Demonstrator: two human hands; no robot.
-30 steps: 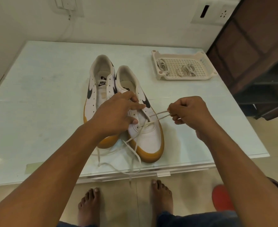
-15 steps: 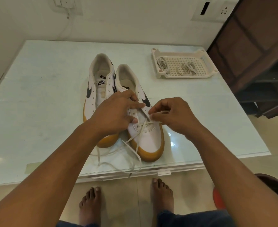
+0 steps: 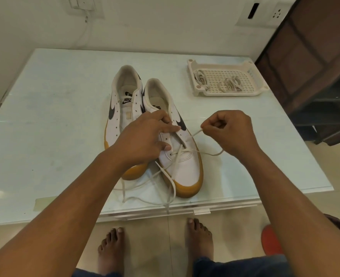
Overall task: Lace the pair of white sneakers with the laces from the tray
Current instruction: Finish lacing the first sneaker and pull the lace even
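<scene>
**A:** What's changed in the head view?

**B:** Half a second ago the right grip [image 3: 229, 132] sat tight against the eyelets of the half-laced sneaker [image 3: 187, 168]. Now it has drawn off to its own side, clamped on the lace [image 3: 193, 135]. The lace runs as a straight strand from the eyelet row to the fingertips, and a slack loop sags just beneath the wrist.

**A:** And the other one?

**B:** The left grip [image 3: 143, 140] hasn't shifted. Its fingers are hooked over the upper and its thumb is pressed by the lower eyelets, so it is clamped on that sneaker to steady it.

**A:** What does that mean for the job?

**B:** I'd judge one more eyelet pass is being pulled through. Only the lowest rows are crossed. The bare sneaker [image 3: 123, 100], touching the first just beyond the left grip's knuckles, has no lace at all. It's early days.

**A:** Where are the loose ends?

**B:** They trail from under the left grip toward the person, across the desk [image 3: 45, 120] to its near edge.

**A:** Any containers?

**B:** One tray [image 3: 223, 94], well beyond the right grip and apart from both shoes. It holds a coiled bundle [image 3: 200, 76] at the end nearer the sneakers and a looser bundle [image 3: 231, 84] mid-tray.
</scene>
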